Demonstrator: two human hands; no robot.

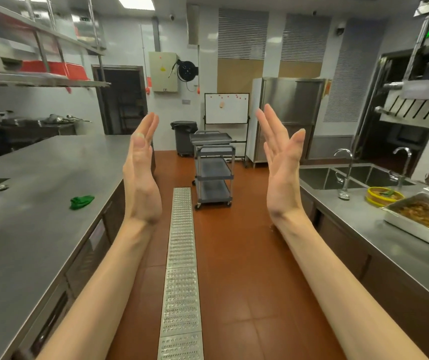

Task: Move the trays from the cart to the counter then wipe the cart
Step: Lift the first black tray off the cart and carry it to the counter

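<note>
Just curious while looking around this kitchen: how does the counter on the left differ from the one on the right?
The left counter is nearly bare, with only a green cloth on it. The right counter holds a food tray, a yellow bowl and twin sinks with taps. The left one looks broader. Both are steel.

Open aisle floor is running ahead of the fingertips (147, 123) of both raised hands; the cart (214, 167) is standing beyond them, mid-aisle; steel counters are flanking either side, the left counter (39, 203) carrying a green cloth (81, 201), the right counter (379, 229) holding a tray (416, 224).
</note>
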